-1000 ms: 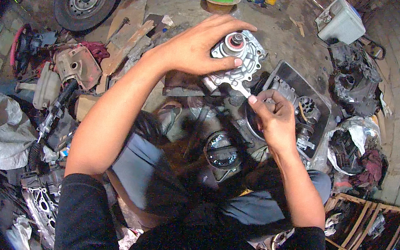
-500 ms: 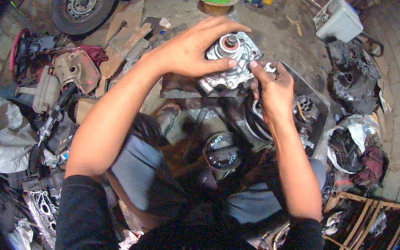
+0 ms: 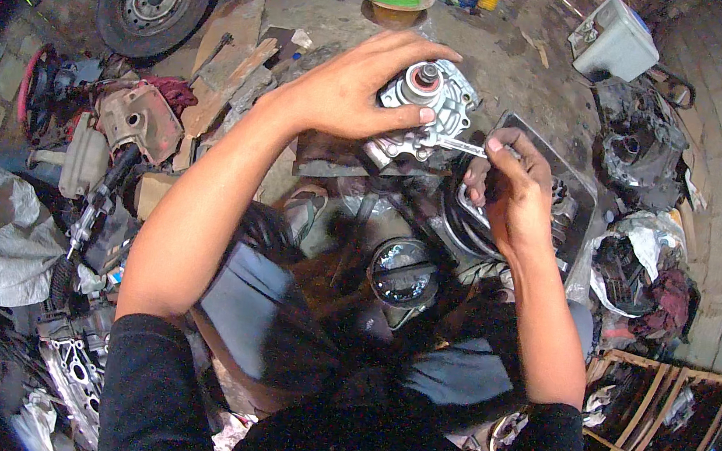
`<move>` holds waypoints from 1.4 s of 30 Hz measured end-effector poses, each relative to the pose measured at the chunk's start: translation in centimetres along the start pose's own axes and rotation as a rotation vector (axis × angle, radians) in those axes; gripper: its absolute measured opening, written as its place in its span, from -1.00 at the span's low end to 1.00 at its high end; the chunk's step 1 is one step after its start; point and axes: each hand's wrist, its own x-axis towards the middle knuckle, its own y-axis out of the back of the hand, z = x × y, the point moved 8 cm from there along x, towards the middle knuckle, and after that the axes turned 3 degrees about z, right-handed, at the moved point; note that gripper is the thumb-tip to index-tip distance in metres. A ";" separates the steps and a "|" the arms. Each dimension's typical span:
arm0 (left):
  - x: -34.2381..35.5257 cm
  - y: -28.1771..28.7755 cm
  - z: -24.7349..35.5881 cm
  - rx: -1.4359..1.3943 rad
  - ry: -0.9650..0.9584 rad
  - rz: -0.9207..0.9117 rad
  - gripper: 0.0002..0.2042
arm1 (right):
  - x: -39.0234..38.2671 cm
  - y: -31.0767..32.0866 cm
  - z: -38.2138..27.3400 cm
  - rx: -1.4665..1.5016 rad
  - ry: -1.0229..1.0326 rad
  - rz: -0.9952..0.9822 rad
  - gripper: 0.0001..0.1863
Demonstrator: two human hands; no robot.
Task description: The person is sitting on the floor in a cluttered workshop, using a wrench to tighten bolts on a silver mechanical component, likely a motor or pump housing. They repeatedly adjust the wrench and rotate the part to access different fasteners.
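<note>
My left hand [image 3: 353, 93] is wrapped round a silver cast-metal pump-like housing [image 3: 450, 112], thumb on the near side and fingers over the far side. A round shaft end with a reddish ring sticks up from the housing. In my right hand [image 3: 523, 194] is a slim metal wrench [image 3: 461, 146], pinched between thumb and fingers at its right end. The wrench's left end meets the near edge of the housing, by the bolts there. A dark round cap with a raised bar [image 3: 404, 271] sits below, between my knees.
A dark tray [image 3: 573, 173] with metal parts lies right of my right hand. Wheels [image 3: 151, 1], a rusty bracket [image 3: 139, 118] and a white sack [image 3: 12, 237] lie left. At the back is a basin [image 3: 398, 9]; a grey bin [image 3: 615, 39] and wooden rack [image 3: 661, 424] stand right.
My right hand has moved right and slightly nearer, from beside the housing to the wrench's outer end. The wrench now reaches the housing's near edge. My left hand keeps its hold.
</note>
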 end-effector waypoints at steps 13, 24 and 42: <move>0.1 -0.1 -0.2 0.013 0.021 0.001 -0.36 | -6.2 -3.3 3.8 0.123 -0.348 -0.364 -0.62; 0.2 -0.1 -0.1 0.028 0.021 -0.007 -0.35 | -5.6 -4.0 4.6 -0.477 -0.081 -0.402 -0.70; 0.2 0.1 0.1 0.025 0.017 -0.006 -0.37 | -5.1 -2.0 7.1 -0.381 -0.217 -0.179 -0.70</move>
